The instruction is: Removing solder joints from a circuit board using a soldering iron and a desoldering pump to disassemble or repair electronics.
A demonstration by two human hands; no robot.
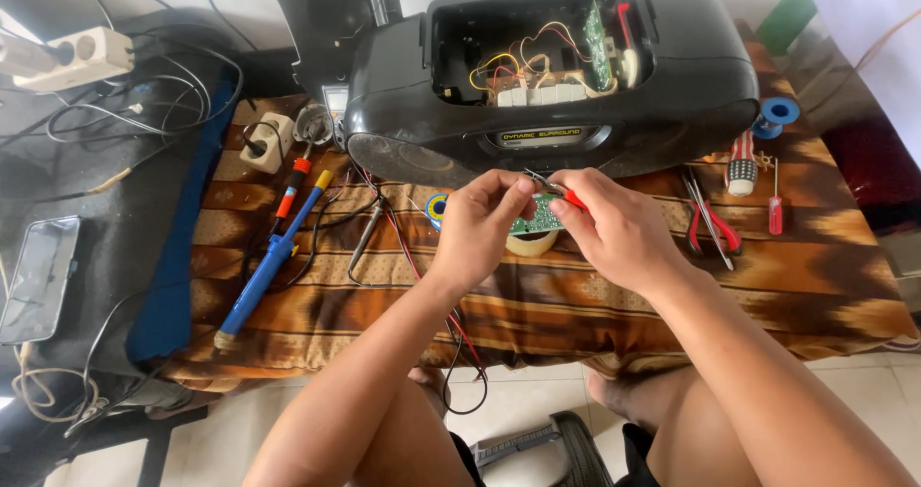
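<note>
Here, both hands meet just below the opened black radio (552, 70), approx centre of view. Left hand (480, 223) pinches a small green circuit board (537, 216) w/ fingers closed on its left edge. Right hand (614, 228) has fingers closed on a thin red-handled tool (561, 191), tip over the board. Under the board, a roll of tape (531, 244) rests on the brown striped cloth (384, 305) covering the tabletop. At 9 o'clock of the hands: blue desoldering pump (269, 261). At 3 o'clock: red pliers (712, 220) and two screwdrivers (742, 166).
</note>
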